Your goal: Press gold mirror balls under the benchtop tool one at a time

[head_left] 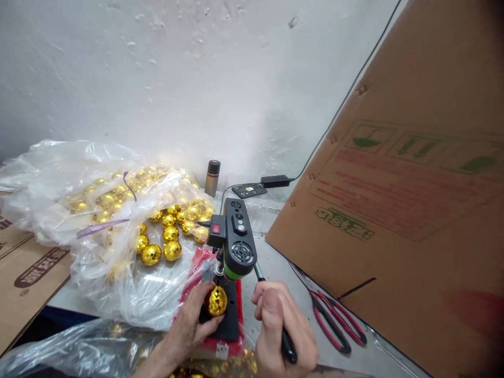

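Observation:
My left hand (196, 314) grips a shiny gold mirrored ball (218, 301) between thumb and fingers, over the black base (230, 328) of a small bench drill press (239, 236). The ball sits beneath the press's black head, which has round vents, a green lower rim and a side box with a red switch. Its underside, where a bit would be, is mostly hidden. My right hand (282, 328) is wrapped round the black-ended lever handle (289, 346) on the press's right side. A red plastic sheet (241, 302) lies under the base.
Many gold balls (151, 255) lie in and before a clear plastic bag (102, 278) on the left. Red-handled scissors (334, 320) rest at right, beside a large cardboard box (394, 210). Behind the press stand a dark-capped bottle (212, 178) and a power adapter (274, 181) with its cable.

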